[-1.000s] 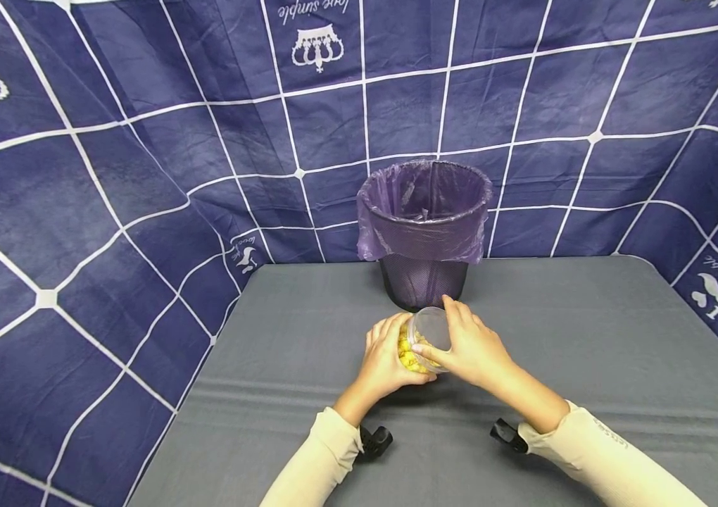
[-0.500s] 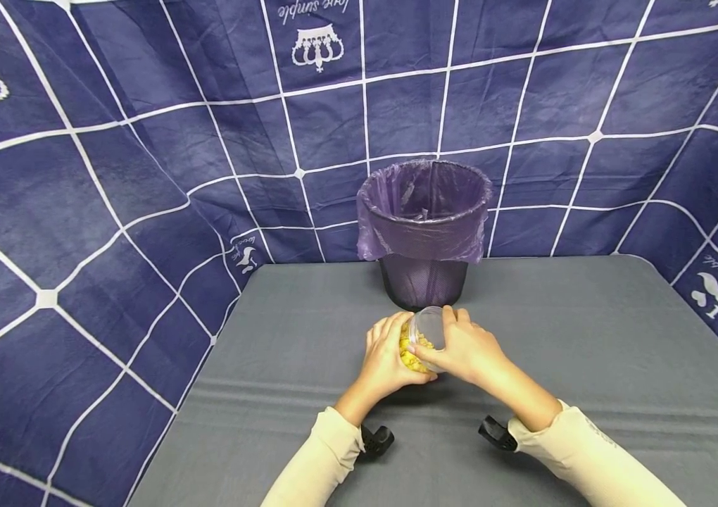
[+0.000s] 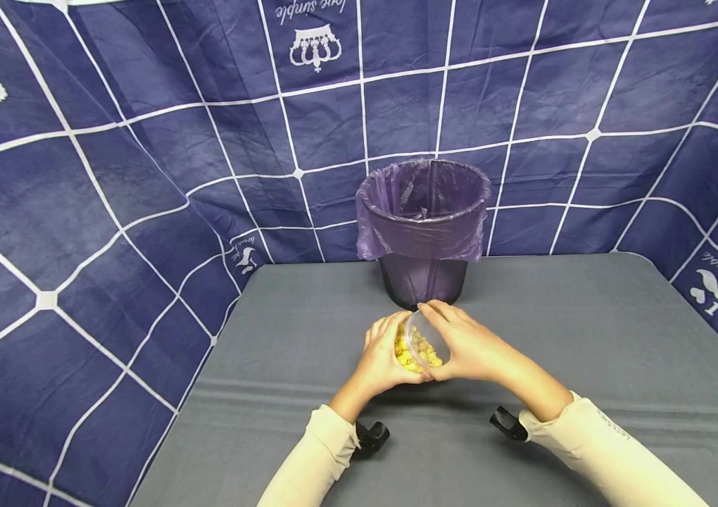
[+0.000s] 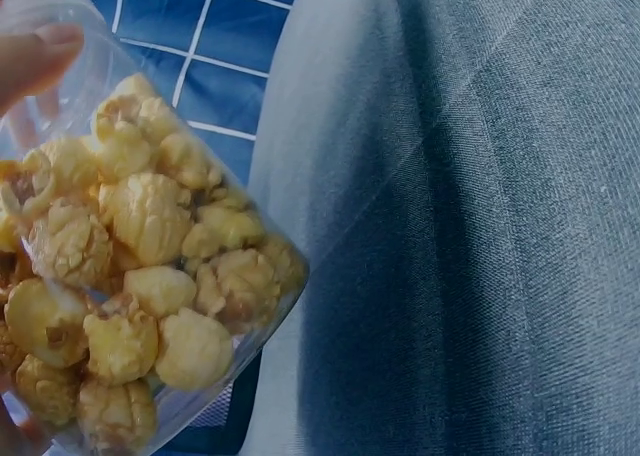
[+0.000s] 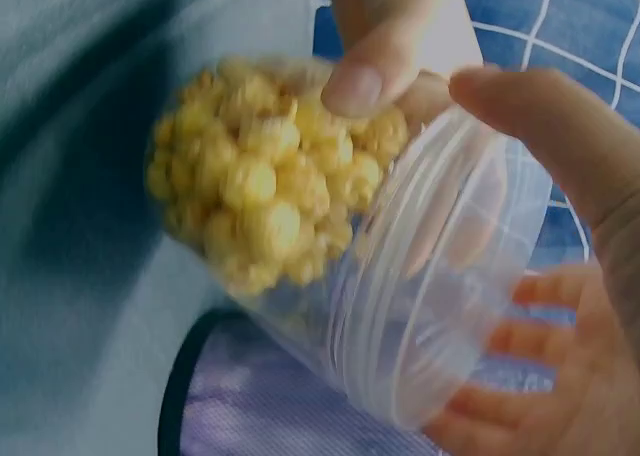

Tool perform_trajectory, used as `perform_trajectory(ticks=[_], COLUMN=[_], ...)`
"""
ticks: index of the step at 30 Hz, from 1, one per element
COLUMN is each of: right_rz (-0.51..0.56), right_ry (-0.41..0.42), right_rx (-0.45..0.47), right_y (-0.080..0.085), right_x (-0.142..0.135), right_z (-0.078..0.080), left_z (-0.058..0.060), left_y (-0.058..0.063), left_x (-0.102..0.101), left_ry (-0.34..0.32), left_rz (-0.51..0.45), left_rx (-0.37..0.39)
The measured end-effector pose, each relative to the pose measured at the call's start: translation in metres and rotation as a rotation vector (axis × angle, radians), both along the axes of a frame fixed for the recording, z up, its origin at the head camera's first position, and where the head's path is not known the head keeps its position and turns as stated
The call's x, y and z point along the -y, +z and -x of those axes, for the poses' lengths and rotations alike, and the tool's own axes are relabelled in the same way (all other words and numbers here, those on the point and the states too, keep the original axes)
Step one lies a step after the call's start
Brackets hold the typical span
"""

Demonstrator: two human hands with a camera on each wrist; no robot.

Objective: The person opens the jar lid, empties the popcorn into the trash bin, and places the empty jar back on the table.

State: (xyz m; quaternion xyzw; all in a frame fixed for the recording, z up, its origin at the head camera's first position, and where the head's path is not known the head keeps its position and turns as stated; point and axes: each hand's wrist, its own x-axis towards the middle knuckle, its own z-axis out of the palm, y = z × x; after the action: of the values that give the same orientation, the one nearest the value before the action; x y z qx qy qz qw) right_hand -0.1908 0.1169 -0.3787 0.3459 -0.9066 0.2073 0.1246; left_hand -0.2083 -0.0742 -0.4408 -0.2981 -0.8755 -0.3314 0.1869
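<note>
A clear plastic jar (image 4: 165, 266) of yellow popcorn (image 5: 270, 186) is held tilted between my two hands, close over the grey tabletop. My left hand (image 3: 383, 358) grips the jar's body from the left, its thumb (image 5: 362, 81) pressing on the side wall in the right wrist view. My right hand (image 3: 482, 348) curls around the clear ridged lid end (image 5: 410, 296), thumb on one side of the rim and fingers on the other. Popcorn fills the bottom part of the jar, and the lid end holds only air. Part of the jar is hidden behind the fingers.
A dark mesh trash bin (image 3: 425, 282) lined with a purple plastic bag (image 3: 422, 236) stands just beyond the hands. Grey cloth covers the table (image 3: 283, 338). A blue curtain (image 3: 207, 141) with white grid lines surrounds its back and sides.
My right hand has shifted its grip around the lid: its fingers now lie further left over the top and the thumb lower. The left hand and the jar stay nearly in place.
</note>
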Motion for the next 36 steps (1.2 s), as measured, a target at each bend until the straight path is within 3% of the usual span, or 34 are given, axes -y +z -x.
perform_trajectory(ticks=[3, 5, 13, 19, 29, 32, 36], right_rz=[0.0, -0.017, -0.009, 0.029, 0.002, -0.029, -0.065], right_ry=[0.137, 0.18, 0.161, 0.028, -0.431, -0.482, -0.482], right_rx=[-0.015, 0.003, 0.099, 0.103, 0.16, 0.175, 0.188], right_y=[0.001, 0.002, 0.007, 0.008, 0.012, 0.013, 0.015], right_x=[-0.006, -0.009, -0.009, -0.003, 0.01, 0.016, 0.021], right_z=[0.003, 0.003, -0.001, -0.005, -0.01, -0.011, -0.012], left_z=[0.0, 0.0, 0.001, 0.001, 0.001, 0.0, 0.0], left_y=[0.0, -0.001, 0.0, 0.002, -0.001, -0.001, 0.0], left_x=[0.001, 0.002, 0.002, -0.001, -0.004, -0.005, -0.007], left_ry=[-0.023, -0.031, -0.018, -0.006, 0.042, 0.054, 0.058], left_rz=[-0.016, -0.022, -0.021, -0.039, -0.049, -0.048, -0.043], left_rx=[0.027, 0.043, 0.042, 0.061, -0.003, 0.004, 0.026])
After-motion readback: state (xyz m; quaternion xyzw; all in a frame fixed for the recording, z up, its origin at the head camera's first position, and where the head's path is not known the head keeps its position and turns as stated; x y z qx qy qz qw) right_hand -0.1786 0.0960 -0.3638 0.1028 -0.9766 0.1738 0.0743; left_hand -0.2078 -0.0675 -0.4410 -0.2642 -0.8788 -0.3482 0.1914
